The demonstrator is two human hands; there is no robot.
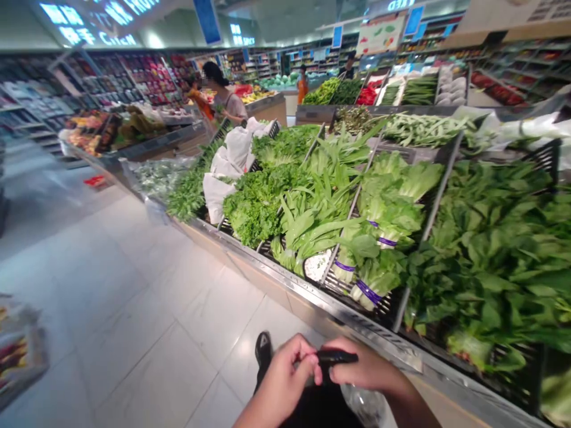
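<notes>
My left hand and my right hand meet low in the view, in front of my body. Both are closed on a small black object, pinched between the fingers of each; I cannot make out what it is. A clear plastic bag hangs under my right wrist. Just ahead of my hands runs the metal edge of a produce stand. Bundled leafy greens with purple bands lie in the nearest bin.
The stand holds curly lettuce, long-leaf greens, dark greens and green beans. White bags lie on it. A person stands at the far end. Pale tiled floor lies to the left. My shoe shows below.
</notes>
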